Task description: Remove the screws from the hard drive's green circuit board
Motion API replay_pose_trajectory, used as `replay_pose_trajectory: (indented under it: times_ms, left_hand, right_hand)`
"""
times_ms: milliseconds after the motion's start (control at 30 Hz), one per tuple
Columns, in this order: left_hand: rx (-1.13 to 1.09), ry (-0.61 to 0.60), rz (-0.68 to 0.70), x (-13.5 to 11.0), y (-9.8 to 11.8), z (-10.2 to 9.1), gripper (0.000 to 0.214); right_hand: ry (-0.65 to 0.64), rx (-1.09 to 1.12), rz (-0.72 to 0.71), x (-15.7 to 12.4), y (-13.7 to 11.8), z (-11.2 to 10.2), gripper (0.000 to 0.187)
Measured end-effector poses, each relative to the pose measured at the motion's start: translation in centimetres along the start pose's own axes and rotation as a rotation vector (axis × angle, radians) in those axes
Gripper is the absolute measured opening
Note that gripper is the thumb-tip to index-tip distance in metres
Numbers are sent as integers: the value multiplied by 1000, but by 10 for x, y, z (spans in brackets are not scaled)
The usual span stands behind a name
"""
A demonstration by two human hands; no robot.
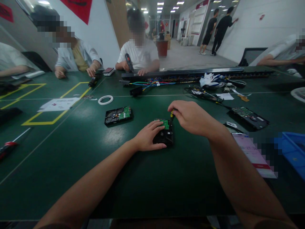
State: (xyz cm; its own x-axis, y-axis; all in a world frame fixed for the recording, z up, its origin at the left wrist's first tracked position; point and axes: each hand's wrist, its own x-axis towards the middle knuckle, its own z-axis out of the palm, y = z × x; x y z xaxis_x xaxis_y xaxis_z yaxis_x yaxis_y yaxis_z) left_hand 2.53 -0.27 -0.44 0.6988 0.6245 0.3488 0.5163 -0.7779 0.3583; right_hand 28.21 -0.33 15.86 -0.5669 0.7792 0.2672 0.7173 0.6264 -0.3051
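**Centre of the frame: drive, tool and both hands.** The hard drive [165, 136] lies flat on the green table [152, 184], just above the middle of the picture, with its green circuit board [165, 123] facing up at the far end. As far as the view shows, its long axis runs away from me, up the frame.

My left hand [149, 136] comes in from the lower left and holds the drive. The fingers lie over the left part of the board, and the thumb runs along the near left edge. My right hand [190, 117] comes in from the lower right and stands above and to the right of the drive. Its fingers are curled tight round a small screwdriver [172, 115] with a yellow and black handle. The shaft points down and slightly left, onto the far right corner of the drive. Its tip is hidden, so I cannot tell whether it touches. The drive therefore lies down and to the left of my right fingers and directly under my left ones, and the left hand is the nearer.

**Surroundings.** A second hard drive [118, 115] lies board up to the left, well apart. Above it is a tape roll [105, 100]. A third drive [249, 117] lies at the right, with a blue bin [294, 149] at the right edge. White gloves [211, 79] and coloured wires [152, 84] lie across the upper centre. At the top centre a co-worker's hand holds an electric screwdriver [129, 62].
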Motion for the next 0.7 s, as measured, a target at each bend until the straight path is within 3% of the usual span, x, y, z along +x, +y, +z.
replay_pose_trajectory:
  times_ms: [200, 467, 700]
  left_hand:
    - [4, -10, -5, 0, 0, 0, 90]
    - [12, -13, 2, 0, -1, 0, 89]
    - [14, -12, -6, -1, -1, 0, 91]
  right_hand:
    - [25, -40, 73, 1, 0, -1, 22]
    - [15, -67, 58, 0, -3, -6, 7]
    - [8, -169, 78, 0, -7, -7, 25]
